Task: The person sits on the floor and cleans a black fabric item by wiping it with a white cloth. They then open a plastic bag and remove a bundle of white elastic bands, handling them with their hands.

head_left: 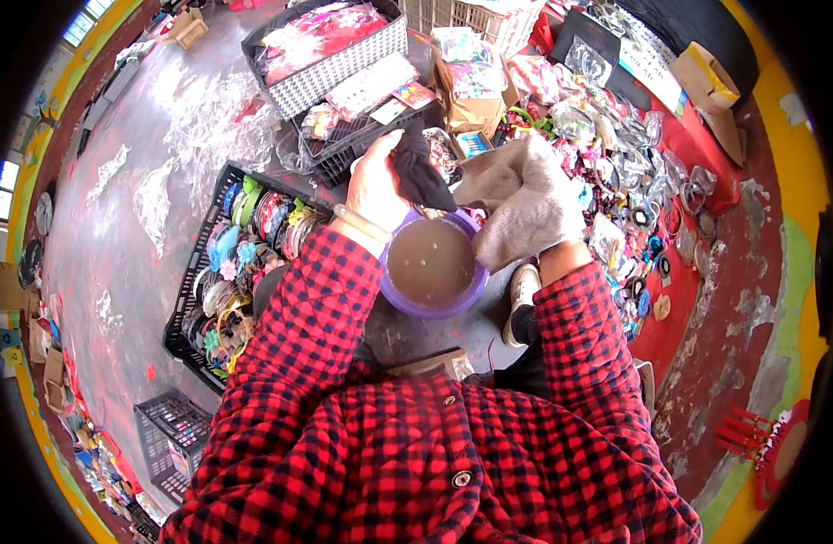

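My left hand (pixel 378 186) is closed on a dark piece of fabric (pixel 423 170), perhaps a wide headband; its exact kind does not show. A grey cloth (pixel 523 201) drapes over my right hand, hiding the fingers, and it hangs from that hand beside the dark fabric. Below both hands stands a round purple basin (pixel 424 313) holding murky brownish water (pixel 432 263). The lower end of the dark fabric is above the basin's far rim.
To the left, a black crate (pixel 183 331) is packed with colourful headbands. Bagged hair accessories (pixel 575 122) pile up on the right over a red surface (pixel 663 331). Ahead are a grey-white basket (pixel 344 77) and a cardboard box (pixel 475 113). A shoe (pixel 523 295) is right of the basin.
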Demonstrator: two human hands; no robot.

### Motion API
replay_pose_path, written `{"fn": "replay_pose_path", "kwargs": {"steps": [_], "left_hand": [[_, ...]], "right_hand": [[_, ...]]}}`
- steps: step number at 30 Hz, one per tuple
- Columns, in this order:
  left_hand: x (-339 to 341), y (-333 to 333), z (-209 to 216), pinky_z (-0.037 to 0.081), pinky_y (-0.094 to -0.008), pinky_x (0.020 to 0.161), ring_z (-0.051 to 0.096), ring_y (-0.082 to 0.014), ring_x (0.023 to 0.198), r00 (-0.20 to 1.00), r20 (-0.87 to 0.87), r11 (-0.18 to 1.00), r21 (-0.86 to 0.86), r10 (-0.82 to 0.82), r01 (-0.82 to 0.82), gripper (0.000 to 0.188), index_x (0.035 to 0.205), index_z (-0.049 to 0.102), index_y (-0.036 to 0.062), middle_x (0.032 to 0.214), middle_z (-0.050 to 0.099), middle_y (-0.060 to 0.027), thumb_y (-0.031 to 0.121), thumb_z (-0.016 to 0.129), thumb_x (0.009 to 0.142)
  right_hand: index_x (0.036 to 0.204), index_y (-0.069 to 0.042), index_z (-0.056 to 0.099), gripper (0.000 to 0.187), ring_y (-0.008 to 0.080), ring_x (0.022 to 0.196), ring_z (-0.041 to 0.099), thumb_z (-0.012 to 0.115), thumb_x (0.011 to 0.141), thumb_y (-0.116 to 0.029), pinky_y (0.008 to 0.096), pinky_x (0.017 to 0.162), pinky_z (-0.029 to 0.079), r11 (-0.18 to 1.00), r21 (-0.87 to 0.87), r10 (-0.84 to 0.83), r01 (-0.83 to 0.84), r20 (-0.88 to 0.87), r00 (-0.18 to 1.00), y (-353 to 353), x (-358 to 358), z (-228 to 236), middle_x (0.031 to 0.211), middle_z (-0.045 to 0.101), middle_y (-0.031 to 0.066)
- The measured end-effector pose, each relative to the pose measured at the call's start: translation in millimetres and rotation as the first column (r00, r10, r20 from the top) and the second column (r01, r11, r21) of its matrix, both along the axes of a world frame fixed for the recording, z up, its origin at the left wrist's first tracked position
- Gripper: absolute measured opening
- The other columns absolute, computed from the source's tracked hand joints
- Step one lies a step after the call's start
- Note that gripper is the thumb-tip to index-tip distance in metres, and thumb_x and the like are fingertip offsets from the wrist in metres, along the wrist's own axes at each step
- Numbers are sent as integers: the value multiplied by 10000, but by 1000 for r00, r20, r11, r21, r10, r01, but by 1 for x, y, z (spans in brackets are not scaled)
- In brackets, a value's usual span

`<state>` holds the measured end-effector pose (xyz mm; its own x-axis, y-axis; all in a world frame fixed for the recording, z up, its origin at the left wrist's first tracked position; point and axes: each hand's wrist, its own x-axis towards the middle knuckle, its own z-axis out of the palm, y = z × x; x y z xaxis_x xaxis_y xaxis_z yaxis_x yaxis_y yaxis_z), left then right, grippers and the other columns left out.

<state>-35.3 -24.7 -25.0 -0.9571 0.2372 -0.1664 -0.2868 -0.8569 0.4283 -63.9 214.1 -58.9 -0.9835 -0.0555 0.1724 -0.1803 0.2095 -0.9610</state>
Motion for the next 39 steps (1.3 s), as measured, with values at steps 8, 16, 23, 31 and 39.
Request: {"fn": "replay_pose_path", "kwargs": {"steps": [8, 16, 23, 31, 39], "left_hand": [[12, 7, 4, 433, -334, 926, 536, -195, 1040, 943, -284, 976, -172, -176, 131, 476, 1252, 402, 39, 1098, 528, -56, -60, 533, 806], [20, 20, 21, 477, -370, 877, 591, -229, 961, 921, -270, 899, -408, -283, 156, 455, 1229, 402, 1, 1035, 590, -130, 20, 583, 812], [23, 24, 10, 423, -316, 936, 550, -188, 1037, 866, -403, 838, -544, -297, 35, 528, 1311, 331, -4, 1164, 538, -103, -7, 548, 830], [27, 28, -6, 458, -306, 789, 580, -202, 953, 755, -402, 145, -911, -518, -386, 291, 1051, 495, 21, 962, 578, -122, -39, 575, 778], [27, 26, -8, 302, -428, 980, 549, -254, 948, 468, -451, -95, -636, -760, -766, 289, 983, 593, 78, 861, 608, -77, 43, 526, 703]], "right_hand": [[816, -41, 524, 257, 247, 758, 476, 581, 614, -189, 308, 690, 412, 932, 362, 108, 0, -279, 954, -24, 20, 55, 764, 486, 102], [898, -37, 513, 272, 254, 809, 492, 535, 725, -246, 353, 731, 412, 994, -109, -19, 19, 6, 1000, -4, 28, 42, 836, 507, 108], [956, -8, 509, 316, 273, 865, 514, 483, 787, -274, 407, 783, 414, 722, 691, 177, 36, -235, 956, -13, 41, 76, 878, 518, 122], [1123, 72, 413, 466, 329, 870, 563, 538, 713, -110, 367, 788, 451, 737, 653, 343, -173, -142, 929, -36, 57, 84, 920, 547, 194], [932, -58, 470, 309, 250, 792, 516, 534, 704, -256, 352, 815, 399, 765, 629, 324, -141, -186, 927, -39, 54, 73, 814, 534, 68]]}}
